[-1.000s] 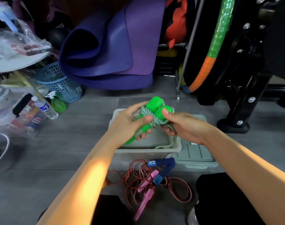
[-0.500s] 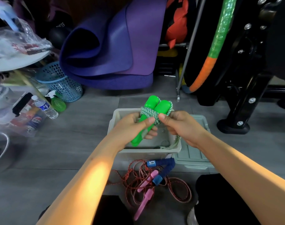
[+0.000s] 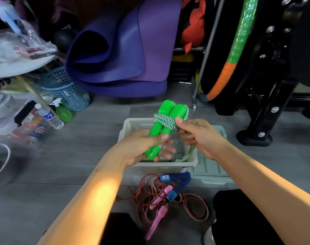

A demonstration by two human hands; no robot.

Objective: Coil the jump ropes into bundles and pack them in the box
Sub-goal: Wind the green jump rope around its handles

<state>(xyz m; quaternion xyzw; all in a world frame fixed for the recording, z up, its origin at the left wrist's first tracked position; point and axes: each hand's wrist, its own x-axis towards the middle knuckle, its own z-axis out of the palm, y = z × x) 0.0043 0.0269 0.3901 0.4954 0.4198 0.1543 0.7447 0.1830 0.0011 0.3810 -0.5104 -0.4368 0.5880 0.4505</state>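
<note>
Above the box (image 3: 131, 126), left hand (image 3: 141, 149) gripping green handles (image 3: 162, 124), right hand (image 3: 200, 137) pinching rope (image 3: 165, 122)

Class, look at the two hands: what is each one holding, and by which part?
The left hand grips the two green handles by their lower halves. The right hand pinches the green-and-white rope where it wraps round the handles.

— Where are the hands?
— Both forearms reach forward. The left hand (image 3: 141, 147) has fingers curled in a grip (thumb on top); the right hand (image 3: 198, 137) pinches, fingers bent.
</note>
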